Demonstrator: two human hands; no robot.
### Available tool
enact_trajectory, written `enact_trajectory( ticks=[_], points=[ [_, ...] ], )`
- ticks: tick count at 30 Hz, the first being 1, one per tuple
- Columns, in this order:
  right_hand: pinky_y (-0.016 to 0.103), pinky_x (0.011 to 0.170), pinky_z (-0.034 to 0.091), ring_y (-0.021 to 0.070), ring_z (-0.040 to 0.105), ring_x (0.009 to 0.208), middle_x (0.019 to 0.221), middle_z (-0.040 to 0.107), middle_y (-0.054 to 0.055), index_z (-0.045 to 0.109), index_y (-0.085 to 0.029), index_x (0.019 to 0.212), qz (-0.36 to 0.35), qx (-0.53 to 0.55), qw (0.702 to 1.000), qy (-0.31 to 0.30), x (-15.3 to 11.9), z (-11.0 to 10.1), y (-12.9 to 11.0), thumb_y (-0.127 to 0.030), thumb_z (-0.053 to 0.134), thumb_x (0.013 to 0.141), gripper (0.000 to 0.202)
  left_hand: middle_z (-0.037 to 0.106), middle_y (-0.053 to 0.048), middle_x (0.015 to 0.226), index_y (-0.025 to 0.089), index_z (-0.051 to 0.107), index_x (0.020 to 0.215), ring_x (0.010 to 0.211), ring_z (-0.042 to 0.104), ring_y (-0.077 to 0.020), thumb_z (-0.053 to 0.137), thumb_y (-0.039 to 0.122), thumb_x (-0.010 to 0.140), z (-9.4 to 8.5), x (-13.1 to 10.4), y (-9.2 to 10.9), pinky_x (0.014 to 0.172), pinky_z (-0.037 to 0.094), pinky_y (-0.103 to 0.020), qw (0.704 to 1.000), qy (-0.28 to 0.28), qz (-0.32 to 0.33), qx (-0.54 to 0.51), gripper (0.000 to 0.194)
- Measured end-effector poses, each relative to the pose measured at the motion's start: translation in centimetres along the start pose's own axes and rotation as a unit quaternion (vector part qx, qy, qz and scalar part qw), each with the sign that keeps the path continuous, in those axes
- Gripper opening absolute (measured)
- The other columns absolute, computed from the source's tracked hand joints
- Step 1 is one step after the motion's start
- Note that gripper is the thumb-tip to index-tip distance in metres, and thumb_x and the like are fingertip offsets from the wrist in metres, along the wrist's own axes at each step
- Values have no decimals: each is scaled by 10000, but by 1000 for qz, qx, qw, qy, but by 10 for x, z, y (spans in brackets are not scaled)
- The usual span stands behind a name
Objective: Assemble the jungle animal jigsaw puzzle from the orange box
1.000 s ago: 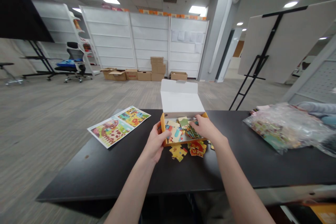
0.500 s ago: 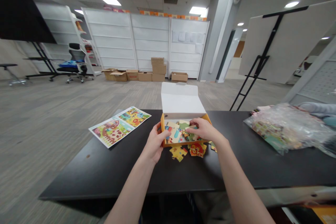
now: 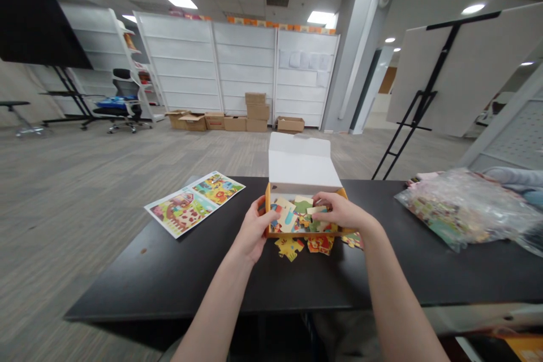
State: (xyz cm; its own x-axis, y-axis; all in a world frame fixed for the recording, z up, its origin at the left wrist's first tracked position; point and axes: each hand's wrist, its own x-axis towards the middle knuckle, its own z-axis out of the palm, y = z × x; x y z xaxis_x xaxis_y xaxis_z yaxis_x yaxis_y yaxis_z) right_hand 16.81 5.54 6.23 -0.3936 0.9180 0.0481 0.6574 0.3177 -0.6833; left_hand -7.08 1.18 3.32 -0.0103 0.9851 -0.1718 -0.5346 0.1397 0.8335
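Observation:
An open cardboard box (image 3: 299,235) with yellow-orange sides and a raised white lid (image 3: 302,163) stands in front of me, holding several jigsaw puzzle pieces. My left hand (image 3: 257,229) grips its left wall, thumb over the rim near a large pale piece (image 3: 285,216). Inside the right half, the fingers of my right hand (image 3: 335,210) pinch a green and cream puzzle piece (image 3: 316,218); the fingertips are partly hidden. Just before the box's front wall lie a yellow piece (image 3: 289,248) and a red-and-yellow piece (image 3: 320,245). Another piece (image 3: 353,240) lies under my right wrist.
A picture sheet (image 3: 195,203) with two colourful scenes lies at the left of the black table (image 3: 178,277). On the right, a clear plastic bag (image 3: 470,203) holds printed pieces. Beyond the table stand an easel board, cardboard boxes (image 3: 257,110) and white shelving.
The box has shifted slightly to the right, with both hands moving along. My right hand's fingers have moved right within it, and more of the green and cream piece shows.

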Motion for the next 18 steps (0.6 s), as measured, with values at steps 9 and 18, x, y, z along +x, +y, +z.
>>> enact_trajectory(
  ticks=[9, 18],
  points=[
    [314, 750, 559, 231, 704, 874, 996, 734, 79, 631, -177, 1091, 2, 60, 998, 22, -1, 6, -2, -386, 760, 768, 406, 736, -79, 1008, 163, 531, 1295, 743, 700, -176, 765, 55, 601, -1, 1, 2, 625, 585, -260, 1000, 1, 0, 2, 740],
    [326, 814, 558, 239, 683, 954, 1029, 723, 84, 641, -170, 1054, 6, 56, 998, 27, 11, 22, -5, -392, 743, 799, 353, 729, -95, 1045, 163, 528, 1312, 781, 703, -194, 760, 69, 606, -6, -1, 6, 631, 585, -269, 1000, 7, 3, 21, 749]
  ],
)
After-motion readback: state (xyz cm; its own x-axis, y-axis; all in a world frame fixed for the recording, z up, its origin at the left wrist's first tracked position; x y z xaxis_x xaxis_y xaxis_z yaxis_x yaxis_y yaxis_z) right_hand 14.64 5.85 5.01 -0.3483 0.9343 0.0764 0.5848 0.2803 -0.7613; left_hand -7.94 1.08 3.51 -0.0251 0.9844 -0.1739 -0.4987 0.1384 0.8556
